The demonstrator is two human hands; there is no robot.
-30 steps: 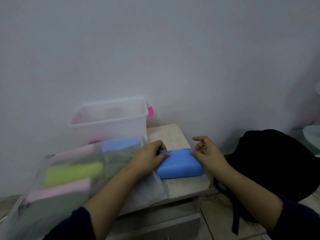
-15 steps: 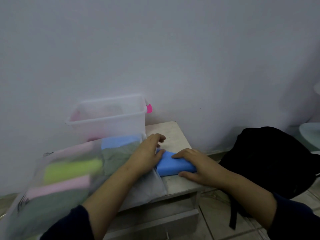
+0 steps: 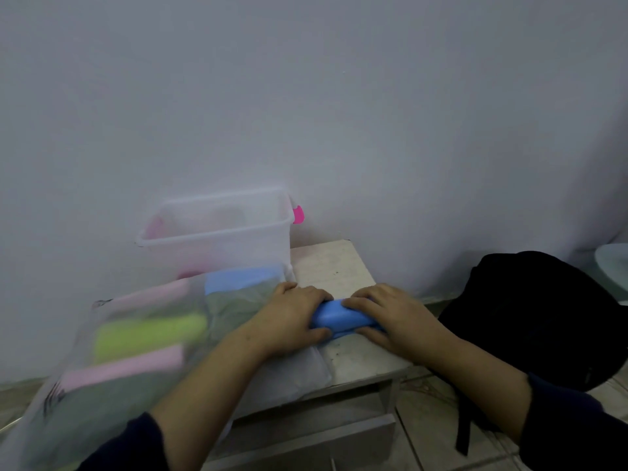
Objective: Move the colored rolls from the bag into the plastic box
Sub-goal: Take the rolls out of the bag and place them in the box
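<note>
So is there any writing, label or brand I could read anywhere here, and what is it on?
None can be read.
Clear bag: a dark printed mark near its lower left corner, too blurred to tell whether it is text.
Plastic box, blue roll and black backpack: no lettering shows.

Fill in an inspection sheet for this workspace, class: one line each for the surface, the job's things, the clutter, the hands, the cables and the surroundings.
Surface: small pale table against the wall, top scuffed.
Job's things: blue roll lies on the table outside the bag; clear plastic bag at left shows green, pink and blue rolls inside; clear plastic box with a pink latch stands behind it, something pink inside.
Clutter: nothing seen.
Hands: left hand and right hand each have a grip on one end of the blue roll.
Cables: nothing seen.
Surroundings: plain wall; black backpack on the tiled floor at right.
</note>
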